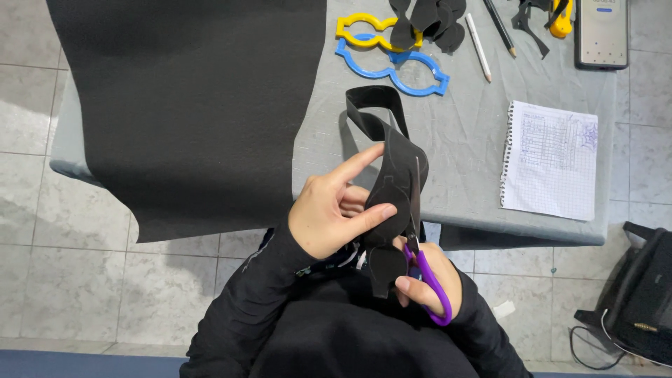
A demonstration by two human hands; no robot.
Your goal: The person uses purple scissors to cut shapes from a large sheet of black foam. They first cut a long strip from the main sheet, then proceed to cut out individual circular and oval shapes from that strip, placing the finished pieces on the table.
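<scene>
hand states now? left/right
Left hand: pinching the black felt strip.
Right hand: closed on the purple-handled scissors, blade at the strip.

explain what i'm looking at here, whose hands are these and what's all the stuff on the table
This is one picture from a camera worn on a person's head, looking down at their own two bare hands; no robot is involved. The left hand holds a strip of black felt, thumb and fingers pinching it. The right hand works purple-handled scissors, whose blade runs up along the strip's edge. In front is a grey table. On it lie a large black felt sheet that hangs over the near edge, a yellow template and a blue template, some cut black pieces, a white pencil, a dark pencil, a spiral notepad and a phone.
</scene>
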